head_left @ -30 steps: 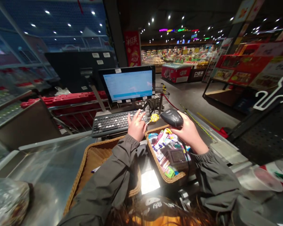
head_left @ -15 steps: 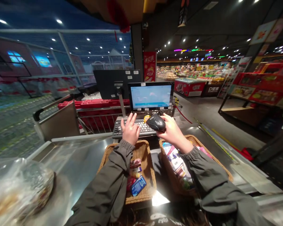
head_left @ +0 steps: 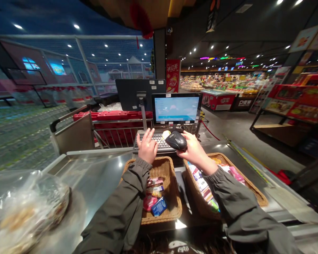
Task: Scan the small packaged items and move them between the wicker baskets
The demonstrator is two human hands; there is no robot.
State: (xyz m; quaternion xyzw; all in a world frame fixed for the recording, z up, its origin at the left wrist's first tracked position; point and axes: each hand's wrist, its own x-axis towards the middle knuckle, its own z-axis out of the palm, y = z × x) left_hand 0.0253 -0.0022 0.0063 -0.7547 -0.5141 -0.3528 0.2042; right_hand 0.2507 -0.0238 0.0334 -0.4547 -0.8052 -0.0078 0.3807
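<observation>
My left hand (head_left: pixel 147 147) rests on the grey keyboard (head_left: pixel 163 144) with its outer fingers spread. Its thumb and forefinger pinch the stick of a yellow lollipop (head_left: pixel 165 134). My right hand (head_left: pixel 193 151) is closed around a black barcode scanner (head_left: pixel 176 140), which it holds right beside the lollipop's head. The lit monitor (head_left: pixel 176 108) stands just behind both hands. Below my arms sit two wicker baskets: the left one (head_left: pixel 172 215) holds a few small packets, the right one (head_left: pixel 258 197) is filled with several small packets.
A steel checkout counter (head_left: pixel 95 176) runs to the left, with a filled clear plastic bag (head_left: pixel 23 208) on it. Red shopping carts (head_left: pixel 113 116) and a metal rail stand behind the keyboard. An aisle and display shelves (head_left: pixel 294 106) lie to the right.
My view has lifted and pulled back. The right hand brought the scanner left and away from the right basket, up to the lollipop by the keyboard. The left hand stayed on the keys.
</observation>
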